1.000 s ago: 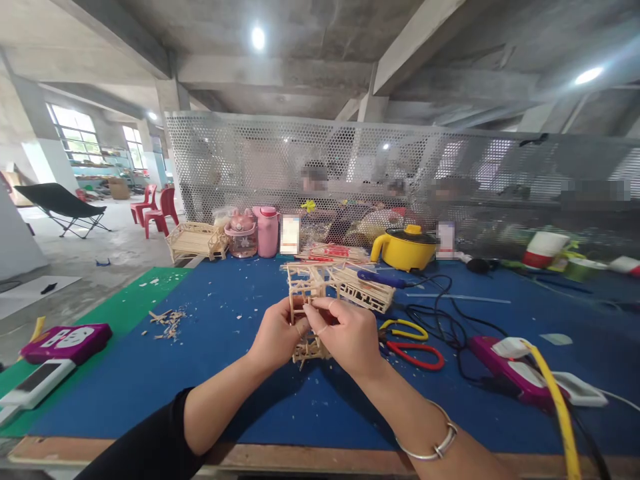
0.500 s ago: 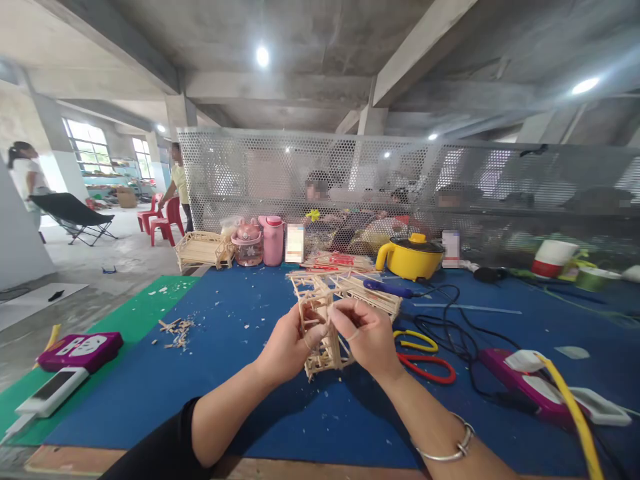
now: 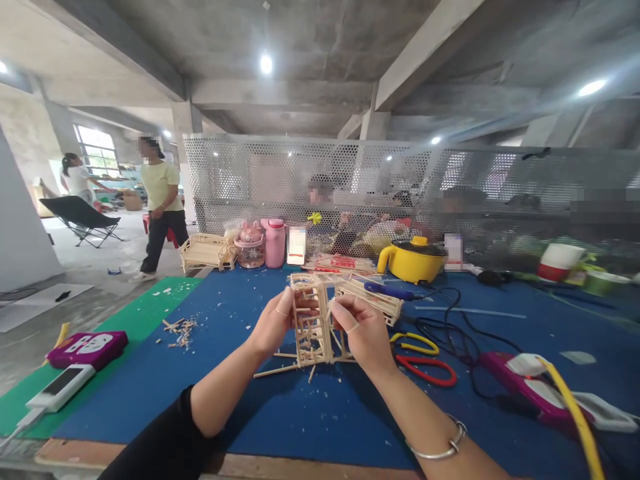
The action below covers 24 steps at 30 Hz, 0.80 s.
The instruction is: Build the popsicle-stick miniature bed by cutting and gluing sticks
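Note:
A small frame model of thin wooden sticks (image 3: 311, 333) stands over the blue mat in front of me. My left hand (image 3: 277, 321) is closed on the model's left side, thumb on the near face and fingers behind. At its right upper edge, my right hand (image 3: 361, 327) pinches with thumb and forefinger; whether a tiny piece sits between the fingertips I cannot make out. Loose sticks (image 3: 275, 371) lie by the model's lower left. Behind my right hand rests another stick structure (image 3: 373, 300), with a blue-handled corded tool (image 3: 387, 289) across it.
Red and yellow scissor handles (image 3: 425, 370) lie right of my hand, beside black cables. Purple power strips (image 3: 90, 348) sit at both sides. A yellow pot (image 3: 413, 260), pink bottle (image 3: 275, 243) and stick bundles (image 3: 340, 263) line the back. A person (image 3: 163, 200) walks at left.
My left hand has shifted left, and the model has turned to show its ladder-like face. Sticks at its lower left now show. The person at left has come nearer.

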{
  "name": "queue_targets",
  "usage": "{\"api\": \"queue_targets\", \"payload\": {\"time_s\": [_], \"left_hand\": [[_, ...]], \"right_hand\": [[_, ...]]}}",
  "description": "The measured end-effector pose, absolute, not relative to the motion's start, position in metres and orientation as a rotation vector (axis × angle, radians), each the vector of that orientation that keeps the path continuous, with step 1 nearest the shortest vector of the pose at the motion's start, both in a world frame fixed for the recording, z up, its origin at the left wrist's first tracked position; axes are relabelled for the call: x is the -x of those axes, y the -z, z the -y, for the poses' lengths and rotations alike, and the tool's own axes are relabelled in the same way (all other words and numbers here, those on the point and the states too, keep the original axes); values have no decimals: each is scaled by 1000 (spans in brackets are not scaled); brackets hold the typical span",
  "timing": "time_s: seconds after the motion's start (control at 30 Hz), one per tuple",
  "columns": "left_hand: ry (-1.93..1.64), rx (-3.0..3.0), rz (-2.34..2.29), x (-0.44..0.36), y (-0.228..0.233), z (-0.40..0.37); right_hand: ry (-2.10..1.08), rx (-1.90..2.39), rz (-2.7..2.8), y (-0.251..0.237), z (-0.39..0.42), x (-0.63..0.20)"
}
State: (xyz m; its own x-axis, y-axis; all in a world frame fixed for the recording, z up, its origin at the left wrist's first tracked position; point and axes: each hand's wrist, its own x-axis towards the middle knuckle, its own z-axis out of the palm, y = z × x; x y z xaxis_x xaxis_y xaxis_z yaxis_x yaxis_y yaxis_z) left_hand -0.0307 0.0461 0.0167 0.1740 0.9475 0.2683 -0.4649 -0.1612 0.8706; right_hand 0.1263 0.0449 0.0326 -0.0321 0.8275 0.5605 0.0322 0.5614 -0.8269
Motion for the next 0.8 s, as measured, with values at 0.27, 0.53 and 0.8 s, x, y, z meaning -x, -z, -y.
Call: {"api": "queue_targets", "payload": {"time_s": [0.27,0.53,0.8], "left_hand": [[-1382,-1197,-563,27,-15,-40],[-1478,-1270,-693,24,-6,-43],[-1442,-1242,-685,23,-11,-32]], "right_hand": [[-529,871,1553,-23,-47,-124],[-576,857,1539,-23,-48,-125],[-264,936,1662,-27,-46,-123]]}}
